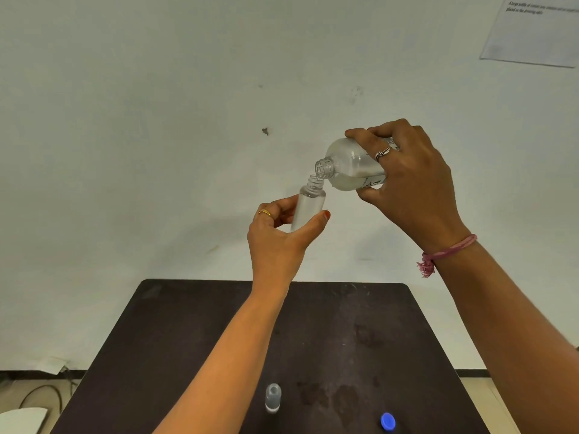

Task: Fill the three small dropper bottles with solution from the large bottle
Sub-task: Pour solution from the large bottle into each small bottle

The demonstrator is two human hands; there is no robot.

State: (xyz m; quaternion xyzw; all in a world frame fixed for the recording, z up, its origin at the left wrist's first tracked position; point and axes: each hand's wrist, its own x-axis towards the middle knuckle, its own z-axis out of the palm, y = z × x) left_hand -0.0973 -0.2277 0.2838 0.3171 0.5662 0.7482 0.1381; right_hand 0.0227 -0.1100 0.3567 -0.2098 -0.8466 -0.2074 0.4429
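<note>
My right hand grips the large clear bottle, tipped on its side with its open neck pointing left and down. Its mouth touches the open threaded neck of a small clear dropper bottle, which my left hand holds upright between thumb and fingers, high above the table. Liquid lies in the lower side of the large bottle. A second small dropper bottle stands upright on the dark table near its front edge. A third small bottle is not in view.
A blue cap lies on the table at the front right. Damp stains mark the tabletop around the middle. A white wall rises behind the table, with a paper sheet stuck at the upper right. Cables lie on the floor at the lower left.
</note>
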